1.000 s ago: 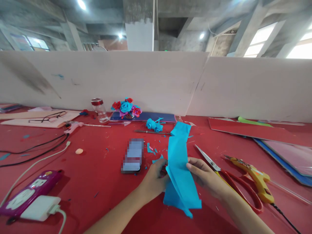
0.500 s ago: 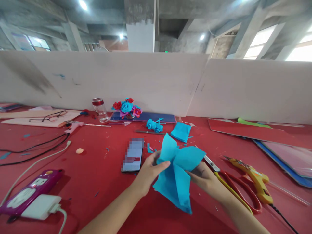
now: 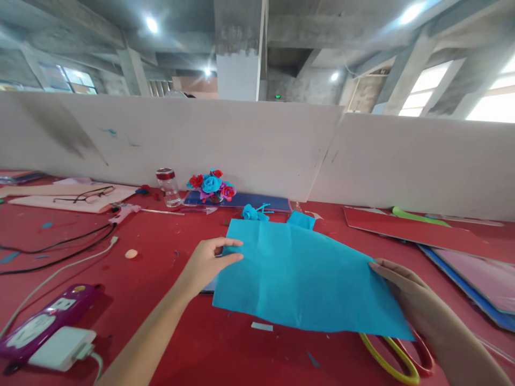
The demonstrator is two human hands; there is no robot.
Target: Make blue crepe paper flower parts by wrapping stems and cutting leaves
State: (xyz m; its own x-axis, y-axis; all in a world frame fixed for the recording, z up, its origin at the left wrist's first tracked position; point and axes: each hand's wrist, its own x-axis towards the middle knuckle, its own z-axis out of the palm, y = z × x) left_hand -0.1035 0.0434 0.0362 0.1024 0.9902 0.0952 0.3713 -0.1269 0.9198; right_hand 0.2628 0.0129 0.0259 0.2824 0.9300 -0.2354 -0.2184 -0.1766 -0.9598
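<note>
A sheet of blue crepe paper [image 3: 306, 279] is spread out between my hands, with faint fold lines running across it. My left hand [image 3: 209, 262] pinches its left edge between thumb and fingers. At the opposite edge my right hand [image 3: 406, 284] grips the paper, thumb on top and the other fingers mostly behind it. Under the right part of the sheet lie scissors [image 3: 392, 359]; only their yellow and red handles show. A phone [image 3: 209, 287] is almost wholly covered by the paper. Beyond the sheet are blue paper roses [image 3: 251, 213] and a folded blue piece [image 3: 301, 220].
A paper flower bouquet [image 3: 212, 185] and a glass bottle [image 3: 169, 187] stand near the white partition [image 3: 201, 139]. To the left lie eyeglasses [image 3: 86, 195], a pink glue gun [image 3: 124, 213] and a purple power strip [image 3: 44, 321]. Coloured sheets [image 3: 475, 276] are stacked at right.
The blue paper was bunched and folded between my hands; now it is opened out flat. My hands have moved apart, left hand leftward, right hand rightward. The sheet now covers most of the phone.
</note>
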